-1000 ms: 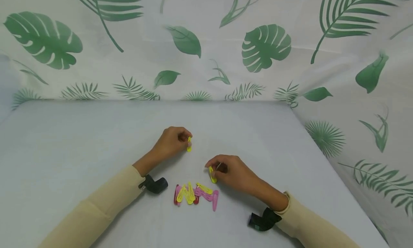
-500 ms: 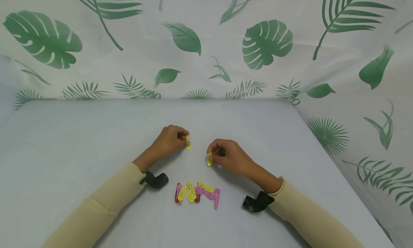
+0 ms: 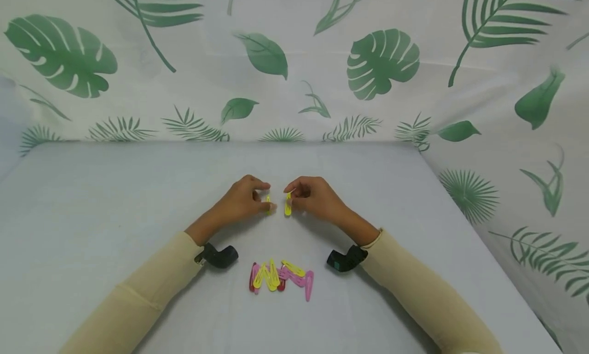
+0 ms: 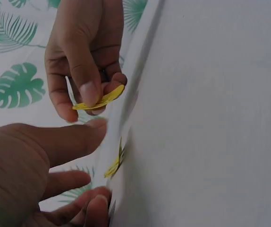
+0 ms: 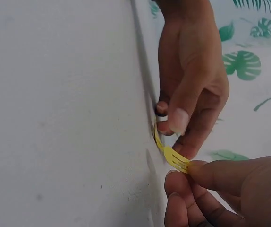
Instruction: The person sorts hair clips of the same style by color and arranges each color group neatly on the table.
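My right hand (image 3: pixel 319 199) pinches a yellow snap hair clip (image 3: pixel 288 205) between thumb and fingers; in the right wrist view that clip (image 5: pixel 177 160) shows its slotted face. Just left of it, my left hand (image 3: pixel 240 201) has thumb and fingers spread around a second yellow hair clip (image 4: pixel 114 161). In the left wrist view this second clip seems to stand on the white table, apart from the thumb tip. Nearer the body lies a loose pile with yellow hair clips (image 3: pixel 273 276), pink hair clips (image 3: pixel 309 285) and red hair clips (image 3: pixel 251 277), partly overlapping.
A white cloth covers the table (image 3: pixel 115 200). Behind it and on the right hangs a leaf-print curtain (image 3: pixel 313 62). Black wrist cameras (image 3: pixel 222 257) are strapped at both sleeves.
My right hand has moved away from the pile, forward and left, carrying its yellow hair clip up beside my left hand. The left thumb and fingers have parted from their clip.
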`<state>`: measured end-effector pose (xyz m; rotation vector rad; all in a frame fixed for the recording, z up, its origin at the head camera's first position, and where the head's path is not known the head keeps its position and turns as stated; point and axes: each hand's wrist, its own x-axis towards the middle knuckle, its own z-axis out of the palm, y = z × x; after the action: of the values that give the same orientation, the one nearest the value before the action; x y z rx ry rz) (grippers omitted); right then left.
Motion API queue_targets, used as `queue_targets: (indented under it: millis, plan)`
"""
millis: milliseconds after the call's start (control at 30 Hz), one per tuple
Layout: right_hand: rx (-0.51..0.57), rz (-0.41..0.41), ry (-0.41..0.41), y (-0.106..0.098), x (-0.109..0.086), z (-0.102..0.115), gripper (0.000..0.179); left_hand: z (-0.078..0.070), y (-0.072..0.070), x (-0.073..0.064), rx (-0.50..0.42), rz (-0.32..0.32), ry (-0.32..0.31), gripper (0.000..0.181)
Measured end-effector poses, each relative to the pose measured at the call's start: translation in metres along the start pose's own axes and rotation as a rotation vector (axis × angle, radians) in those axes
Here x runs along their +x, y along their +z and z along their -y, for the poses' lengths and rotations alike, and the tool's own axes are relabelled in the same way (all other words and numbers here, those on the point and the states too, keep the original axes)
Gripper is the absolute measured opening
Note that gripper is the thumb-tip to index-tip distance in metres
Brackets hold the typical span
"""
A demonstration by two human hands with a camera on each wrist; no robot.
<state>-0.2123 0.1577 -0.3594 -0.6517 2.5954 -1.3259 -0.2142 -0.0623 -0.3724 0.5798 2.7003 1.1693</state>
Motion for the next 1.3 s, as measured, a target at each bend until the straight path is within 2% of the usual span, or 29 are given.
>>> queue_targets:
  millis: [100,233,467,633,900,1100,1300]
  plan:
    - [0.028,0.016,0.021,0.002,0.007,-0.001,0.020,0.002,-0.003,-0.001,-0.019,0.039,0.014,0.058]
    - [0.029,0.030,0.027,0.006,0.014,-0.002,0.017,0.004,-0.004,-0.002,-0.030,0.076,0.046,0.058]
    - [-0.050,0.028,0.032,0.011,0.023,-0.001,0.017,0.004,-0.002,-0.001,0.012,0.072,0.114,0.047]
    - [-0.089,0.025,0.051,0.013,0.028,0.000,0.017,0.003,-0.001,0.000,0.020,0.071,0.111,0.046]
    - [-0.172,0.037,0.055,0.015,0.029,0.002,0.020,0.005,-0.001,-0.003,0.006,0.063,0.065,0.046]
    - [-0.180,0.072,0.085,0.011,0.026,0.003,0.031,0.009,0.002,-0.002,-0.014,0.058,0.105,0.046]
    - [-0.132,0.073,0.052,0.004,0.018,0.002,0.022,0.013,0.004,-0.002,-0.027,0.055,0.123,0.046]
